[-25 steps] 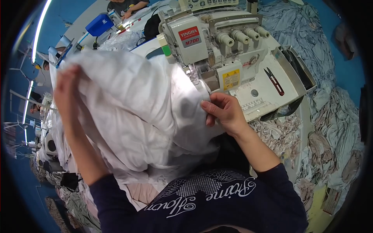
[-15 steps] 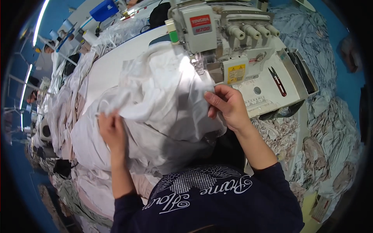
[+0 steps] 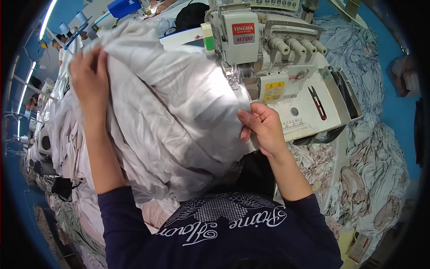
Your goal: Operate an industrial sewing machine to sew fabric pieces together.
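A large white cloth [image 3: 165,103] spreads over the machine table and hangs down toward my lap. Its far right edge lies under the needle area of a white overlock sewing machine [image 3: 239,49], lit by the machine's lamp. My left hand [image 3: 89,71], slightly blurred, grips a bunched fold of the cloth at the far left, raised above the table. My right hand [image 3: 264,127] pinches the cloth's right edge between thumb and fingers, just in front of the machine.
Red-handled thread snips [image 3: 319,105] lie on the machine's right bed beside a small open box [image 3: 344,89]. Crumpled pale fabric [image 3: 376,179] is heaped at the right. More pale fabric [image 3: 62,130] piles up on the left. A black cap-like object [image 3: 191,17] sits behind the table.
My left hand has swung far up and to the left, pulling the white cloth out wide. The right hand has stayed at the cloth's edge near the machine.
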A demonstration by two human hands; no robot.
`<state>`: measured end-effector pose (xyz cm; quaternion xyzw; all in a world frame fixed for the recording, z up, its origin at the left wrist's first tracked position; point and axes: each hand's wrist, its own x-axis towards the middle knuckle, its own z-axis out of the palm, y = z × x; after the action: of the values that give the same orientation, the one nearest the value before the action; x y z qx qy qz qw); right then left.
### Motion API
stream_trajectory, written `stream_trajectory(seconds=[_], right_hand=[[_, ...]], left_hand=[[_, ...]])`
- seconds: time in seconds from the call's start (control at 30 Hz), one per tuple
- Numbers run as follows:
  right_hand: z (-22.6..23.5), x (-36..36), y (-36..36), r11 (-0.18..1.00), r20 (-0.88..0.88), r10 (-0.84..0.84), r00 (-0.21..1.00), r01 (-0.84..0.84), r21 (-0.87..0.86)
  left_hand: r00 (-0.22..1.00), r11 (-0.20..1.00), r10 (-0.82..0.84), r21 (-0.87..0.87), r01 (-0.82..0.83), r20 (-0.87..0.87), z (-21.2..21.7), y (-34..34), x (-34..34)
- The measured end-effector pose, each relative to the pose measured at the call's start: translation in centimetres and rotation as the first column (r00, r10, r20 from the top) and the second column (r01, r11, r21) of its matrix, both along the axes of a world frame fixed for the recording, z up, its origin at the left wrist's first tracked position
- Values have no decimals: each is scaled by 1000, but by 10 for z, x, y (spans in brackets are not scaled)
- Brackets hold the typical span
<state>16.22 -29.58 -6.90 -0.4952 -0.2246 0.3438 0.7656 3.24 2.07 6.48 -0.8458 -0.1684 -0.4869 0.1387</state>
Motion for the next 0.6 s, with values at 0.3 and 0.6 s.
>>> stream_trajectory(seconds=[0.3,0.6], right_hand=[[1,0,2,1000,-5,-18,1000,18,-25],[-4,2,2,999,-23,-38,999,39,16]], left_hand=[[931,896,-150,-443,-14,-333,-139,-83,-99],[996,986,-56,161,44,71,-26,-35,-21]])
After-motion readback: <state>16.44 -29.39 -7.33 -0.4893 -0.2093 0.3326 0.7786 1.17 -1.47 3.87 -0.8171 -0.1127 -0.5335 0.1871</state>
